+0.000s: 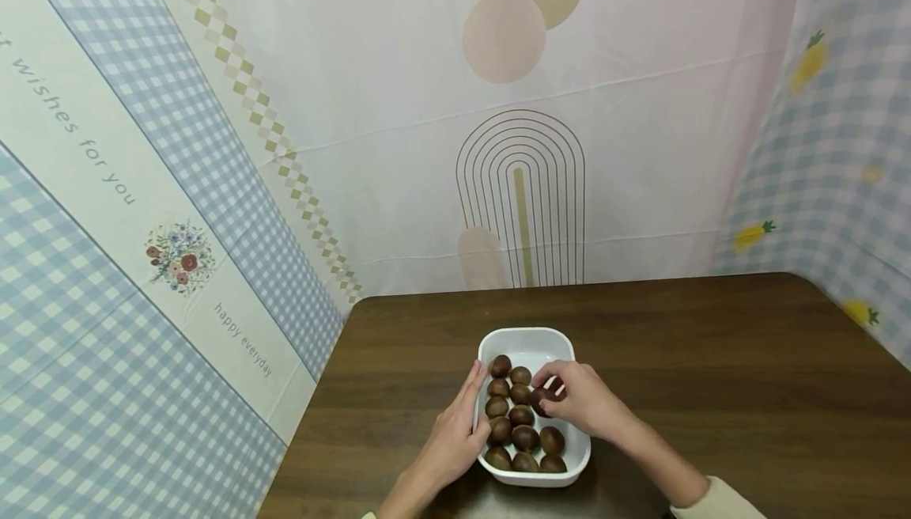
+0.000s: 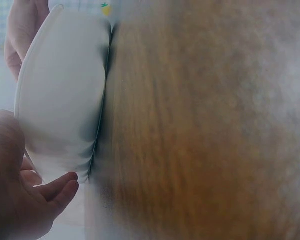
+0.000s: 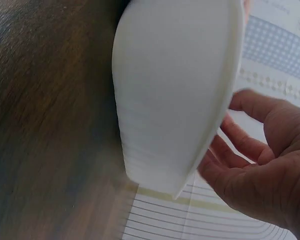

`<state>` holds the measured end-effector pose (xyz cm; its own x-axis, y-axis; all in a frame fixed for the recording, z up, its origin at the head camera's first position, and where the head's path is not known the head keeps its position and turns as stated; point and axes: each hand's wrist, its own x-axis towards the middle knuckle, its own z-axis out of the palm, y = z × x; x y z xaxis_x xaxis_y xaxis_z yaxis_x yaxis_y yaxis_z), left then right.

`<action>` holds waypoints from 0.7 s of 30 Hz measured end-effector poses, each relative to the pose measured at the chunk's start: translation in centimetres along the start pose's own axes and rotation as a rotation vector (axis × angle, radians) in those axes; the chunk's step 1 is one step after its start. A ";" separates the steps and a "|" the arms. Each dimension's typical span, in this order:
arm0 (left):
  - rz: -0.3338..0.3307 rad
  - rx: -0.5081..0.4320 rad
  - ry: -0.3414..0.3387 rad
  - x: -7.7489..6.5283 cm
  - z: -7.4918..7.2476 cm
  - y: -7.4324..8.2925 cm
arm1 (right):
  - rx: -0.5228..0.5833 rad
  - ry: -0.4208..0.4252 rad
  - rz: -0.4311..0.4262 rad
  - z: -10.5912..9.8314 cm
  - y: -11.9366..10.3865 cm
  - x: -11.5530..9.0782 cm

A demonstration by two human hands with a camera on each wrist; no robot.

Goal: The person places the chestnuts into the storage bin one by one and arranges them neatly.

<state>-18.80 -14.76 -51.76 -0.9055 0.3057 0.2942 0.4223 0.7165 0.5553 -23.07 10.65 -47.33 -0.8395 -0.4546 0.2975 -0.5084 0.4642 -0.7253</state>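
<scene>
A white rectangular dish (image 1: 524,481) with rounded corners stands on the table, holding several brown egg-shaped things (image 1: 525,438) in lengthwise rows. My left hand (image 1: 450,433) holds the dish by its left side, thumb over the rim and fingers along the outer wall. Over the dish's right half, my right hand (image 1: 585,402) pinches a dark reddish-brown egg-shaped thing (image 1: 542,401) between thumb and fingers. In the right wrist view, the dish's outer wall (image 3: 170,90) hides what the right fingertips (image 3: 242,100) grip. The left wrist view shows left fingers (image 2: 65,192) at the dish's end.
The dark brown wooden table (image 1: 712,369) extends to both sides of the dish and behind it. A pale printed cloth (image 1: 398,202) hangs along the table's back edge. Blue checked cloth (image 1: 64,250) covers the left side, with more checked cloth (image 1: 840,171) on the right.
</scene>
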 end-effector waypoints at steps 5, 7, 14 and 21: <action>0.003 0.003 0.003 0.1 0.0 0.0 | -0.090 0.005 0.034 0.6 -0.4 0.2; 0.003 0.003 0.004 0.1 0.1 0.0 | -0.118 -0.016 0.056 0.7 -0.6 0.1; 0.017 0.008 0.020 0.2 0.1 -0.1 | -0.196 -0.058 0.087 1.1 -0.8 0.2; 0.017 0.004 0.021 0.1 0.1 -0.1 | -0.250 -0.081 0.105 1.6 -0.8 0.2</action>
<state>-18.92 -14.76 -51.89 -0.8971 0.3050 0.3197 0.4376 0.7136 0.5471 -22.50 8.98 -47.75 -0.8770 -0.4487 0.1716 -0.4598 0.6803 -0.5708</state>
